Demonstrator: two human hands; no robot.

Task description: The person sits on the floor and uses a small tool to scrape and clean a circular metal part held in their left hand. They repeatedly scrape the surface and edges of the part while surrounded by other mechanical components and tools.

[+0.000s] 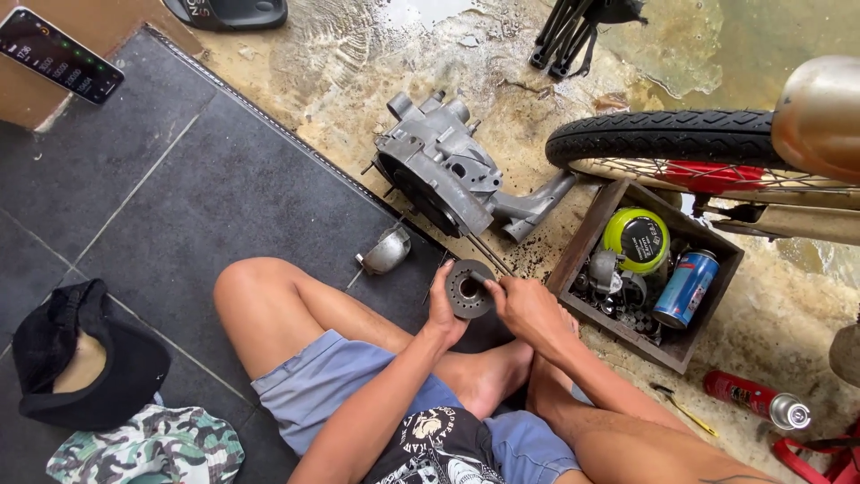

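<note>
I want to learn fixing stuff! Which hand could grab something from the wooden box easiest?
Probably the right hand. It sits right beside the wooden box, with only its fingertips on the round metal part. The left hand grips that part on the side away from the box.

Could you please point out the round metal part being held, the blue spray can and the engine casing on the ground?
round metal part [469, 289], head view, on its dark face beside the centre hole.
blue spray can [685, 289], head view, mid-body, inside the wooden box.
engine casing [439, 170], head view, on its grey upper housing.

Blue shorts [358, 385], black printed shirt [439, 444], seemingly barefoot.
</note>
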